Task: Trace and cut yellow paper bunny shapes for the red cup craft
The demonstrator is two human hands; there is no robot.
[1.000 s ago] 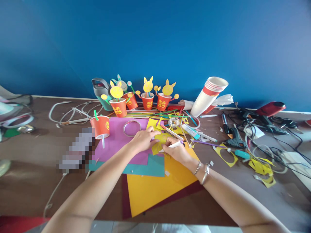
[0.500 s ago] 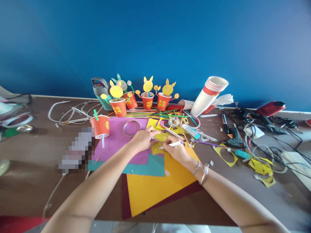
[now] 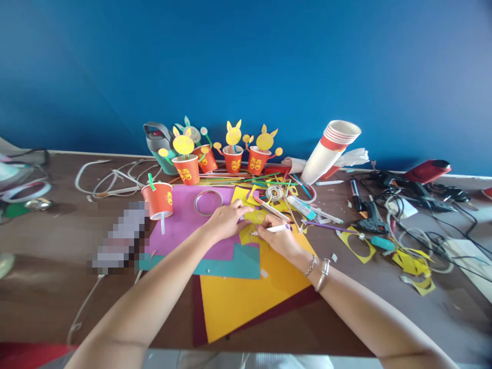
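Observation:
My left hand (image 3: 226, 221) holds a piece of yellow paper (image 3: 249, 217) at its left side, the index finger and thumb resting on it. A small pale purple bit shows between those fingertips, too small to name. My right hand (image 3: 282, 237) is closed around a white marker (image 3: 274, 229) with a purple end, its tip low over the yellow paper. Faint round outlines show on that paper. Under both hands lie purple paper (image 3: 180, 218), teal paper (image 3: 230, 266) and a larger orange-yellow sheet (image 3: 234, 307). A tape roll (image 3: 208, 202) lies beside my left hand.
Red paper cups with rabbit figures (image 3: 186, 169) line the wall. Another red cup (image 3: 158, 201) stands left, near a blurred-out object (image 3: 121, 236). A leaning cup stack (image 3: 326, 154), a correction-tape-like white ring (image 3: 274, 192), a glue gun (image 3: 371, 218), cables and yellow scraps (image 3: 357, 245) are rightward.
Both hands stay almost in place, the marker still in my right hand. The whole view shifts very slightly; nothing else visibly moves.

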